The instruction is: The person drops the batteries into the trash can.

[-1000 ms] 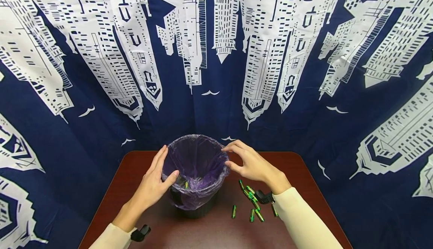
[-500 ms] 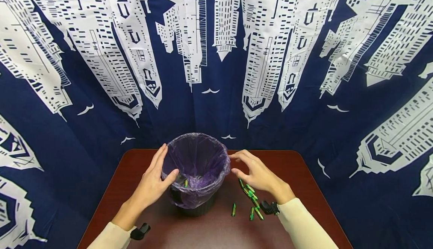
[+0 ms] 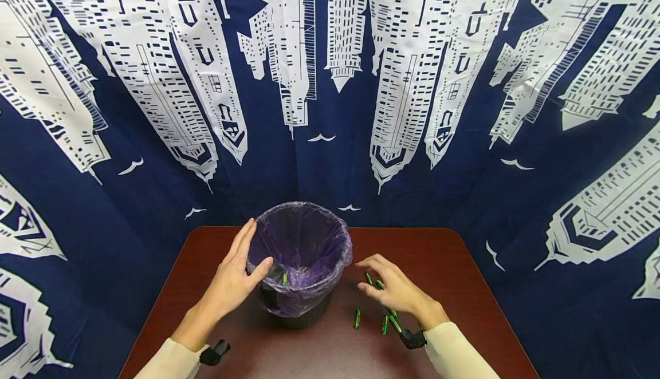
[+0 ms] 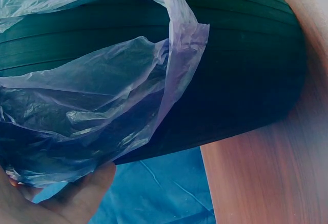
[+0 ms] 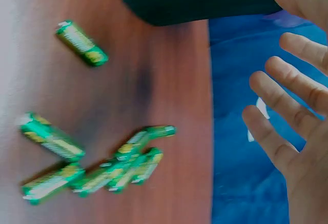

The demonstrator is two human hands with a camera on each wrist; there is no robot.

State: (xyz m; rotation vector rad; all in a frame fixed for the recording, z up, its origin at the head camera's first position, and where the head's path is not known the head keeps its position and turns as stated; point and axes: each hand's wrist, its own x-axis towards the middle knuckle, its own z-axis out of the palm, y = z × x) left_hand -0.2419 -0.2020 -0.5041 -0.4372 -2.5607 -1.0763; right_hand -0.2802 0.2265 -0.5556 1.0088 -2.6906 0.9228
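Observation:
A dark ribbed trash bin (image 3: 304,320) stands on the table, lined with a translucent purple bag (image 3: 322,270) folded over its rim. Inside, a single green battery (image 3: 285,279) shows. My left hand (image 3: 232,279) lies along the bin's left rim, fingers straight; the left wrist view catches fingers (image 4: 84,193) at the bag's edge. To the right of the bin, my right hand (image 3: 397,290) hovers over several green-and-gold batteries (image 3: 384,324), partly hiding them. Its fingers (image 5: 277,88) are spread and hold nothing. One battery (image 5: 82,43) lies apart from the cluster.
The reddish-brown wooden table (image 3: 330,356) has rounded far corners. Behind and around it hangs a navy curtain (image 3: 309,173) printed with white buildings. Each wrist wears a small black camera (image 3: 213,353).
My right hand has left the bin's right rim and moved right and down toward the batteries. My left hand and the bin have stayed in place.

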